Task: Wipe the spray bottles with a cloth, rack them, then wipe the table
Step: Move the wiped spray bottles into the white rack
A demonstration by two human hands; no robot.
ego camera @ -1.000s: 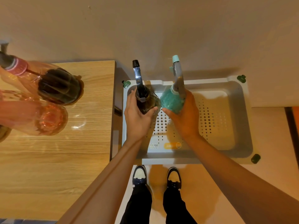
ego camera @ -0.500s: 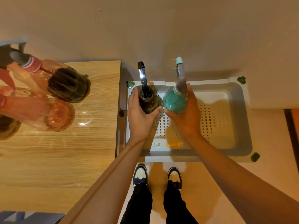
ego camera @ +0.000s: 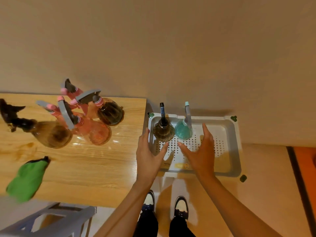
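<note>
Warm, dim indoor light, faint glare on the table (ego camera: 89,168), soft blur, wide-angle bending at edges.

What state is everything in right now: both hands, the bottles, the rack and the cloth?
left hand, open, holding nothing, by the rack's left rim
right hand, open, holding nothing, over the rack
brown bottle, upright in the rack's left end
teal bottle, upright beside the brown bottle
rack, holds those two bottles
unracked bottles, upright on the table
green cloth, crumpled on the table, unheld
</note>
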